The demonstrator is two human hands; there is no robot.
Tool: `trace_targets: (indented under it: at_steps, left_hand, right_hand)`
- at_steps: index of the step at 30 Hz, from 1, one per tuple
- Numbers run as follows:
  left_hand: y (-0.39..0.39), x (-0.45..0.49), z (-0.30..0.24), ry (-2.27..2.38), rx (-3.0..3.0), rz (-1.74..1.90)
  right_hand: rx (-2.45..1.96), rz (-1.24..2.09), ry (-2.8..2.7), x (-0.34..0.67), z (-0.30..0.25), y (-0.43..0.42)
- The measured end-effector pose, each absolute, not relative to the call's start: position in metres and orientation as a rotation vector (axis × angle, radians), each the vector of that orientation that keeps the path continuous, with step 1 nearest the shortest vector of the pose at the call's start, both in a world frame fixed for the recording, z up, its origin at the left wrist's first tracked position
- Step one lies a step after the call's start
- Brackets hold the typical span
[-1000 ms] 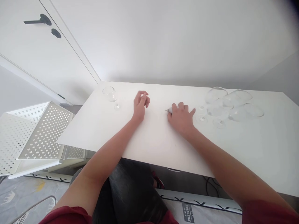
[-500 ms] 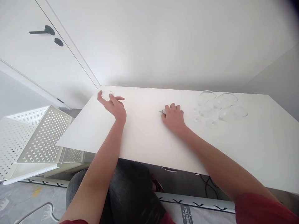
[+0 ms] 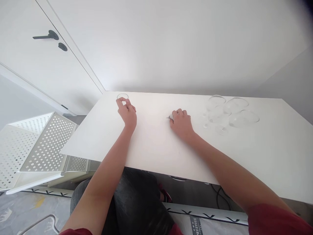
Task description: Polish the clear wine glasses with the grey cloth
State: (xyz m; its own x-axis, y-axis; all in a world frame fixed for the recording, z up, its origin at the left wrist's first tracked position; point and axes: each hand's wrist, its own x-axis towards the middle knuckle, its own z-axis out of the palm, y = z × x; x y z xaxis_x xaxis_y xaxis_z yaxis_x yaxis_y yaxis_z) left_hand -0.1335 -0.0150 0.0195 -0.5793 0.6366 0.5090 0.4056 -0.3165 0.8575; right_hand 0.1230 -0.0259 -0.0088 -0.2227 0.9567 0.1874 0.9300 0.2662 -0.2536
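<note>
At the table's back left, my left hand [image 3: 127,112] is closed, with thumb and fingers at a clear round-rimmed piece [image 3: 122,95]. Its rim shows just above the fingertips; whether it is glass or plastic I cannot tell. My right hand [image 3: 182,124] rests near the table's middle, wrapped round a small white tube with a pointed tip [image 3: 170,117]. That tip points left; most of the tube is hidden under the fingers. To the right of this hand lie several clear round pieces [image 3: 241,118], bunched together, with smaller clear bits [image 3: 205,125] beside them.
The white tabletop [image 3: 151,147] stands against a white wall [image 3: 171,42]. At the left are a door with a dark handle [image 3: 50,35] and a white perforated metal piece [image 3: 47,147] close to the table edge. Black cables [image 3: 220,195] lie on the floor below.
My left hand has moved right together with the clear round piece, and its fingers have drawn closer together. My right hand has stayed in nearly the same place with the tube.
</note>
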Motion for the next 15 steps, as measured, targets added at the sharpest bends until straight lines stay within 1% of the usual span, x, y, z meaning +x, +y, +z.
trace_targets:
  at_steps: [2, 6, 8, 11, 15]
  left_hand:
    - [-0.017, -0.128, 0.017, 1.642, 1.447, 1.947]
    - [-0.026, -0.112, 0.016, 1.346, 1.611, 1.747]
    - [-0.031, -0.104, 0.017, 1.15, 1.62, 1.625]
    - [-0.037, -0.095, 0.019, 0.945, 1.59, 1.423]
    - [-0.041, -0.089, 0.019, 0.828, 1.575, 1.236]
  right_hand:
    - [-1.574, 0.3, -2.161, 0.123, -0.009, -0.024]
    - [-1.215, 0.833, -1.892, 0.121, -0.006, -0.028]
    - [-1.124, 0.975, -1.846, 0.12, -0.002, -0.032]
    - [-1.156, 0.976, -1.822, 0.118, 0.0, -0.037]
    - [-1.281, 0.908, -1.719, 0.117, -0.001, -0.034]
